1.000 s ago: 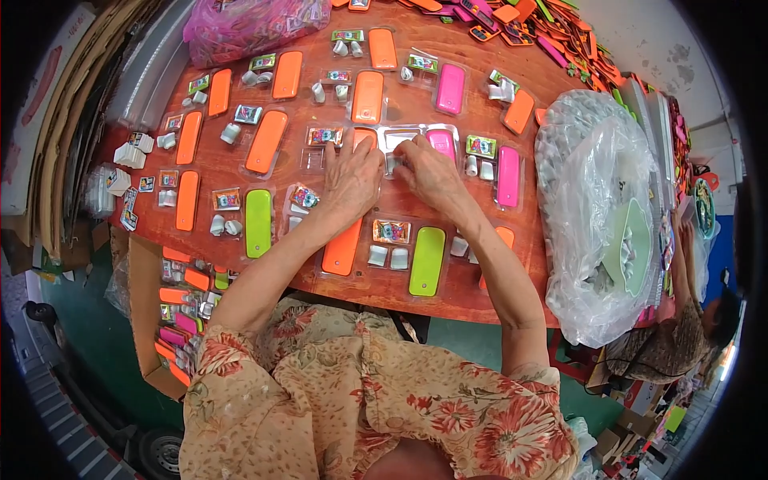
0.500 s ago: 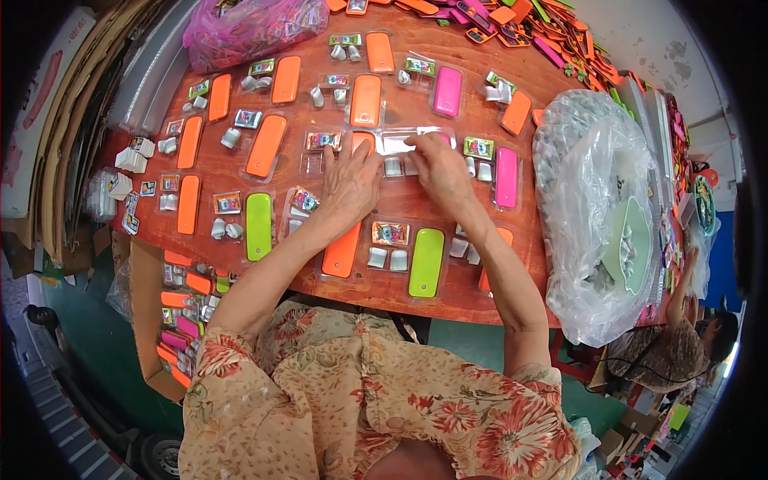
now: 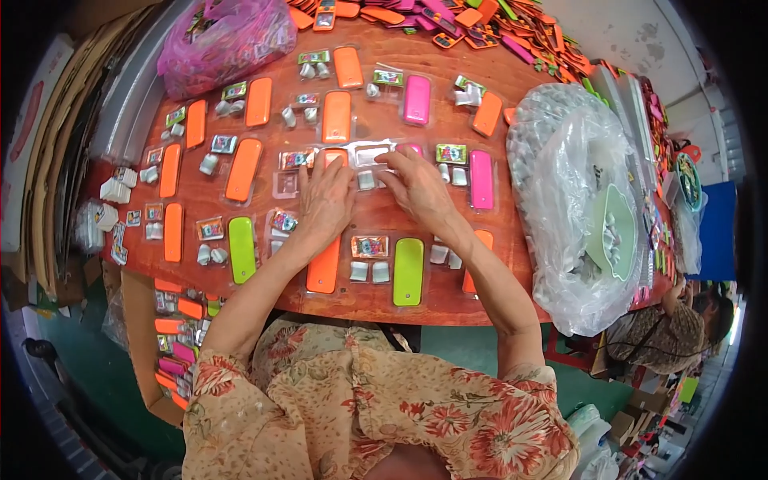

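My left hand (image 3: 326,196) lies over a clear blister tray with an orange phone-shaped case (image 3: 330,156), its fingers stretched out. Beside those fingertips, a small printed packet (image 3: 296,159) sits in the same tray. My right hand (image 3: 420,188) is bent over the neighbouring clear tray (image 3: 373,152), thumb and fingers curled inward. A small white piece (image 3: 366,180) rests in that tray near the fingertips. The right fingers partly cover a pink case (image 3: 410,150); anything between them is hidden. Just right of this hand lie a printed packet (image 3: 451,154) and another pink case (image 3: 481,180).
Several filled trays with orange, green (image 3: 408,272) and pink cases spread around my hands. A large clear plastic bag (image 3: 552,160) with a pale green scoop (image 3: 612,236) stands at right. A pink bag (image 3: 232,48) and loose coloured parts (image 3: 480,24) lie at the far side.
The whole view has shifted, so the table sits further left in the picture. My right fingers have moved slightly over the tray, while my left hand stays on its own.
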Demonstrator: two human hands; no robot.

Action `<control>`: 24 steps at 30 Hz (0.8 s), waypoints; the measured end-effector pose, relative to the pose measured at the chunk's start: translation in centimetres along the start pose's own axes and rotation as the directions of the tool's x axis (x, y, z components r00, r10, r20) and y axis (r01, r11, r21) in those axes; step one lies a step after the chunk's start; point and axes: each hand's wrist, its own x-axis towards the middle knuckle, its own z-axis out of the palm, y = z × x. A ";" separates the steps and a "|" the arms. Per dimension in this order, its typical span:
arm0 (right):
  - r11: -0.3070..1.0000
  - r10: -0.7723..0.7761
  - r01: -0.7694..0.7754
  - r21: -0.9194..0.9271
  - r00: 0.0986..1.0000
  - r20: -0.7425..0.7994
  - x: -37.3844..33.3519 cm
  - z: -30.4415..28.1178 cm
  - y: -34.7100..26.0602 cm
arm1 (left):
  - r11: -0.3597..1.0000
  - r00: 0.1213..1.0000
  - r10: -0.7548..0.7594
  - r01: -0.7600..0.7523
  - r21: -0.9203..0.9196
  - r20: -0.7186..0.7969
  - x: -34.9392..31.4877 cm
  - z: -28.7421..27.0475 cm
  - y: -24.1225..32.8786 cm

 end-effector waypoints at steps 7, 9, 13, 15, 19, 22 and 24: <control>0.969 0.193 -0.243 -0.048 0.861 -0.471 -3.0 -16.1 1.2 | 0.998 0.995 -0.014 0.009 -0.056 -0.100 -0.9 0.0 -1.9; 0.939 0.273 -0.344 0.000 0.748 -0.604 -4.5 -21.0 4.8 | 0.995 0.996 -0.020 0.012 -0.097 -0.084 -0.8 0.1 -1.9; 0.815 0.442 -0.579 -0.016 0.639 -0.629 -6.7 -26.3 8.5 | 0.995 0.999 0.032 -0.033 -0.098 -0.009 -0.4 -0.5 -1.2; 0.794 0.472 -0.605 -0.062 0.677 -0.565 -6.1 -26.2 8.8 | 0.993 0.999 0.033 -0.034 -0.116 -0.012 -0.1 -0.3 -0.8; 0.652 0.274 -0.570 -0.500 0.792 -0.545 -4.9 -26.9 12.6 | 0.987 0.998 0.059 -0.053 -0.151 0.035 -0.3 -0.4 -1.4; 0.331 0.659 -0.458 -0.825 0.738 -0.146 -3.6 -25.5 17.6 | 0.991 0.999 0.035 -0.030 -0.128 0.036 -0.3 -0.4 -1.2; 0.463 0.530 -0.415 -0.783 0.838 -0.131 -4.4 -23.0 18.1 | 0.982 0.997 0.033 -0.019 -0.187 0.072 -0.2 -0.6 -1.0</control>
